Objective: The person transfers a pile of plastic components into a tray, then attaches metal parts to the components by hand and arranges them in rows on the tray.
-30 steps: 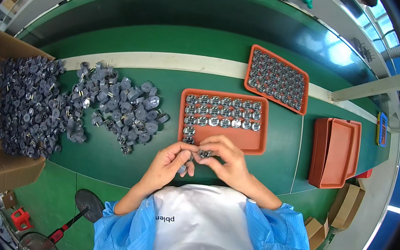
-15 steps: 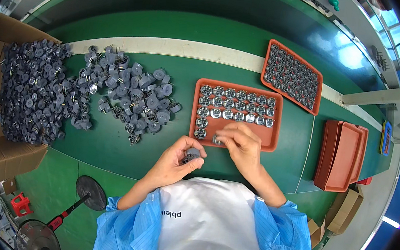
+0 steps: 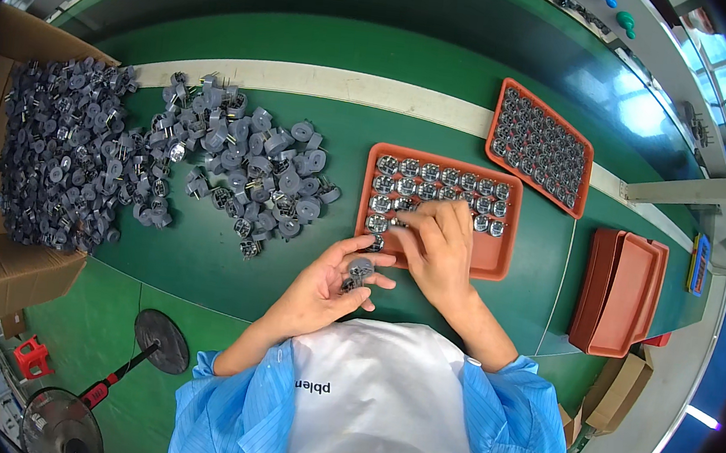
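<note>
My left hand [image 3: 316, 291] is half curled, palm up, at the near edge of the orange-red tray [image 3: 488, 253]. A few small grey round components [image 3: 359, 270] with metal pins rest among its fingers. Over the tray, my right hand [image 3: 439, 248] pinches a small round component [image 3: 398, 222] between thumb and fingertips, beside the tray's left column. Silvery-topped components [image 3: 430, 172] stand there in rows; my right hand covers part of the third and fourth rows.
A heap of grey components [image 3: 276, 169] lies left on the green table [image 3: 198, 276], beside a cardboard box [image 3: 12, 282] full of more. A filled tray [image 3: 540, 145] sits at the back right. Stacked orange-red trays [image 3: 630, 294] stand farther right. A fan [image 3: 63, 429] is at the lower left.
My right hand has moved from the tray's near edge farther in, to the fourth row. My left hand's fingers have spread around the grey components. The whole view has shifted slightly.
</note>
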### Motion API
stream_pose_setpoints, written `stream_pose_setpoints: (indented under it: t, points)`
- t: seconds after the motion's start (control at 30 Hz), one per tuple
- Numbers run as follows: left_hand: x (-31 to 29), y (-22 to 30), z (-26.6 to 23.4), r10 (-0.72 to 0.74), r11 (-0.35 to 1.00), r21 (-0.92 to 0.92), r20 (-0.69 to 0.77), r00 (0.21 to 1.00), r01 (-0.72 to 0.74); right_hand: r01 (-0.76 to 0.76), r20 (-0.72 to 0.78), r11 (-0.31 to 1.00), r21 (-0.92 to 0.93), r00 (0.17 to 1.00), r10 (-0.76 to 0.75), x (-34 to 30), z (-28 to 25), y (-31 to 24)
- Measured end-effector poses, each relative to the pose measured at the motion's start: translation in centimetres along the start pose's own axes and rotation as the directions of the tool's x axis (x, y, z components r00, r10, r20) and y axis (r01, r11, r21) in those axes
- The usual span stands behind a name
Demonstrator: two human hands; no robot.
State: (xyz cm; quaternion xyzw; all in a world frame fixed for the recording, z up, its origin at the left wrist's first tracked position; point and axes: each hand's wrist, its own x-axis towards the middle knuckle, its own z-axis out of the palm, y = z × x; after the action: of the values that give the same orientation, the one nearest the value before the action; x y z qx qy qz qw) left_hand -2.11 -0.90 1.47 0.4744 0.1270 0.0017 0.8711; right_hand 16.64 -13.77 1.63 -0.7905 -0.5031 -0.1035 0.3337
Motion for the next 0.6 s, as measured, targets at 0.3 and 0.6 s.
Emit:
stream_pose_setpoints:
  t: [0.3, 0.6]
  points:
    - [-0.1, -0.1, -0.9, -0.216, 0.976, 0.06, 0.174, 0.961, 0.209, 0.147, 0.343, 0.857, 0.493, 0.873, -0.347, -1.7, -3.4, -1.4]
    - [-0.3, -0.7, -1.4, -0.305, 0.947, -0.016, 0.27, 0.914, 0.321, 0.026, 0.43, 0.855, 0.518, 0.856, -0.287, -2.4, -3.9, -1.4]
